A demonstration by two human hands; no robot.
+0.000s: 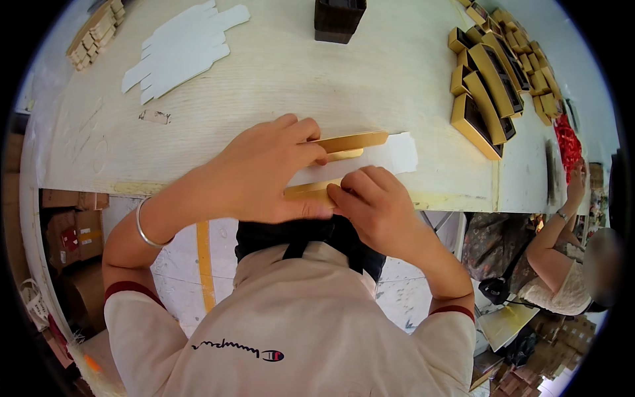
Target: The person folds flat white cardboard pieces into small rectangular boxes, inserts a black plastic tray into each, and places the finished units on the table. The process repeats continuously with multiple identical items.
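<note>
Near the table's front edge, both my hands are on a partly folded cardboard box (397, 153), white on its inner face with gold sides. My left hand (268, 169) spans it from the left, its fingers bent over the far gold side and its thumb at the near side. With bent fingers, my right hand (378, 210) grips the near gold side close to the left thumb. The palms and fingers hide much of the box's left part and near edge. A flat white end of the card sticks out to the right, beyond the gold sides.
White flat card blanks (182, 49) lie at the far left, near a stack of pale strips (96, 36). A dark brown block-like stack (338, 20) stands at the back. Gold boxes (479, 129) crowd the right. Another person's arm (555, 215) reaches toward red material (567, 142).
</note>
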